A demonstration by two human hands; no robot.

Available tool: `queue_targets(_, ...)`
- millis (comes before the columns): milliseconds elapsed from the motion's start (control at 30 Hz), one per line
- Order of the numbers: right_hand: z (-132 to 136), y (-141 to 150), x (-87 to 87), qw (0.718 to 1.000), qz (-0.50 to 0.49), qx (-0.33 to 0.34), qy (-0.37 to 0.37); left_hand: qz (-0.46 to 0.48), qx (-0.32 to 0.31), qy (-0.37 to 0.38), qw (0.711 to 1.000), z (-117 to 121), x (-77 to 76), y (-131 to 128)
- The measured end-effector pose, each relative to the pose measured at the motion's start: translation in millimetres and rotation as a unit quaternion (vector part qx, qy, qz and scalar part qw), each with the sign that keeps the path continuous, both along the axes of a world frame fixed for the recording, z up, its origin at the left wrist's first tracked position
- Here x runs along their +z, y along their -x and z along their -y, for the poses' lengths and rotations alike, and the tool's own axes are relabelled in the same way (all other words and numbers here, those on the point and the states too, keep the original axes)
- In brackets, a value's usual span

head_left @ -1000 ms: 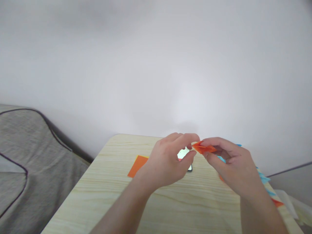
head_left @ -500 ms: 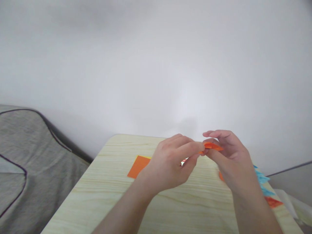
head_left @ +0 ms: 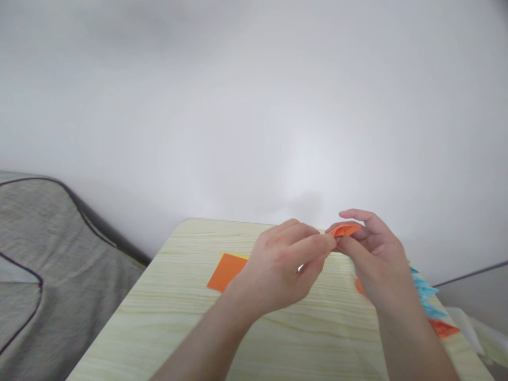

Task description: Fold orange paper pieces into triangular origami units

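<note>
Between my two hands, above the far part of the table, is a small folded piece of orange paper (head_left: 344,230). My left hand (head_left: 288,259) pinches its left end between thumb and forefinger. My right hand (head_left: 375,254) grips it from the right with the thumb below and the forefinger behind, the other fingers partly raised. Parts of the paper are hidden by the fingertips. To the left of my left wrist lies a flat stack of square paper (head_left: 226,271), orange on top with a yellow edge showing.
The pale wood-grain table (head_left: 170,296) stands against a white wall (head_left: 246,116). Folded blue paper pieces (head_left: 426,291) and a folded red-orange piece (head_left: 443,328) lie along its right edge. Another orange bit (head_left: 360,287) shows beside my right wrist. Grey fabric (head_left: 59,275) covers something at left.
The folded orange paper has tilted, so more of its inner face shows. My left fingertips have shifted slightly right, and my right hand has turned a little with its fingers moved.
</note>
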State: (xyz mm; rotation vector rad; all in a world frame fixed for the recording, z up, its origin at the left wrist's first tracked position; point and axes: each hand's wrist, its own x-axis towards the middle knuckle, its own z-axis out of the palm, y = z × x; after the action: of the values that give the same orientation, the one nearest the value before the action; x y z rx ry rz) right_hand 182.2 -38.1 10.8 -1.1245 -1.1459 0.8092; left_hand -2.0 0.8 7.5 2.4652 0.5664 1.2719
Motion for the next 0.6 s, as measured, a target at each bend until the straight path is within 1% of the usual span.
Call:
queue_targets(133, -1.0, -1.5, -1.8, 1.000, -0.009, 0.015, 0.023, -0.014, 0.001, -0.005, 1.000, -0.2, -1.1, -0.2)
queue_targets(300, -1.2, -0.1, -2.5, 1.000, -0.002, 0.014, 0.010, -0.020, 0.000, -0.007, 1.000, -0.8, -1.8, -0.2)
queue_targets(433, -1.4, -0.8, -3.4, 1.000, 0.015, -0.012, 0.005, -0.029, 0.007, -0.017, 0.999, -0.1, -1.0, 0.1)
queue_targets(600, -1.8, -3.2, -2.7, 0.998, 0.035, -0.044, 0.019, -0.030, 0.015, -0.027, 0.999, 0.8, 0.2, 0.2)
